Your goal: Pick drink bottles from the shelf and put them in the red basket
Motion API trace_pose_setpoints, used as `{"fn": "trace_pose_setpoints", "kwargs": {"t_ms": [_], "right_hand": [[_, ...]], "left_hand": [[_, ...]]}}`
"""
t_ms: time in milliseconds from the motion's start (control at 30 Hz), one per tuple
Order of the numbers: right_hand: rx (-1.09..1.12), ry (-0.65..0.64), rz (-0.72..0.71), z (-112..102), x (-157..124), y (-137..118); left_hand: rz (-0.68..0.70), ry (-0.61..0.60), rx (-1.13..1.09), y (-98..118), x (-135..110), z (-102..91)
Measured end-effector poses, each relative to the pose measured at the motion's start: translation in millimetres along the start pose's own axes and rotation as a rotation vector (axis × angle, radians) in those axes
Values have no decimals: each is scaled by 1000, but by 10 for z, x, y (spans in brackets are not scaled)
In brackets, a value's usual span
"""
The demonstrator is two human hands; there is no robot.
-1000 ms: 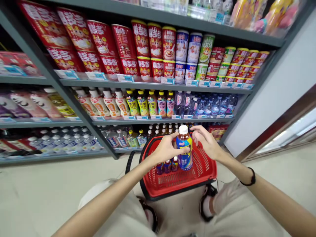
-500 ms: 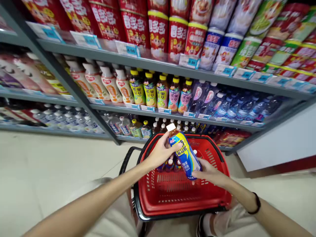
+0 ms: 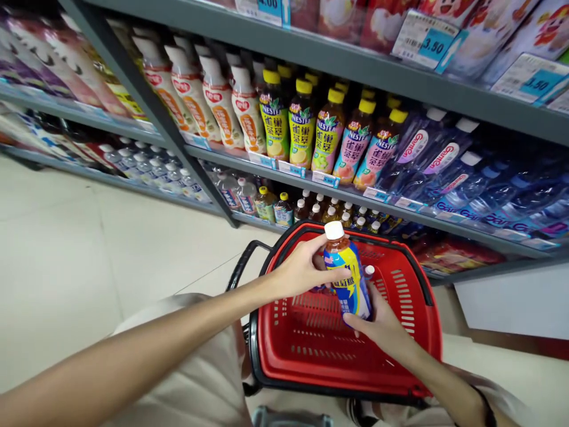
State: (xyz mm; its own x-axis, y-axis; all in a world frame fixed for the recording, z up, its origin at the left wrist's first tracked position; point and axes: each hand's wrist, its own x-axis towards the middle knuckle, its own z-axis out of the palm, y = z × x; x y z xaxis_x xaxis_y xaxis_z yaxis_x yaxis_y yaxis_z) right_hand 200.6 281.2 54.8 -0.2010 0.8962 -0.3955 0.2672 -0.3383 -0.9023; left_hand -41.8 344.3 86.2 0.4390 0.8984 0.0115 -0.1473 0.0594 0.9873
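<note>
over the red basket's [image 3: 306, 365] far half, the blue-and-yellow bottle [image 3: 347, 281] leans in two grips: left hand [image 3: 307, 268] around its upper body, right hand [image 3: 381, 317] cradling its base. it is in hand, not yet set down; a small white-capped bottle [image 3: 370, 271] shows inside.

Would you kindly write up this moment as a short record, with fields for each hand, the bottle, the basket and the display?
Left hand: around the bottle's upper part, thumb across the label
Right hand: holding the bottle's lower part
Bottle: white cap on, blue-and-yellow label, tilted
Basket: red with black trim, below the hands; a small white-capped bottle shows in it, mostly hidden
Display: yellow-capped bottles beside white-and-orange bottles
</note>
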Motion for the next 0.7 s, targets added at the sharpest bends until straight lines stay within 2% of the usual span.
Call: {"fn": "trace_pose_setpoints", "kwargs": {"t_ms": [167, 433, 700], "right_hand": [[60, 24, 45, -21, 40, 9], [135, 44, 6, -15, 97, -14], [144, -11, 71, 11, 11, -43]], "left_hand": [[-39, 28, 40, -94, 55, -32], [3, 48, 63, -76, 88, -24], [-134, 80, -54, -67, 75, -16]]}}
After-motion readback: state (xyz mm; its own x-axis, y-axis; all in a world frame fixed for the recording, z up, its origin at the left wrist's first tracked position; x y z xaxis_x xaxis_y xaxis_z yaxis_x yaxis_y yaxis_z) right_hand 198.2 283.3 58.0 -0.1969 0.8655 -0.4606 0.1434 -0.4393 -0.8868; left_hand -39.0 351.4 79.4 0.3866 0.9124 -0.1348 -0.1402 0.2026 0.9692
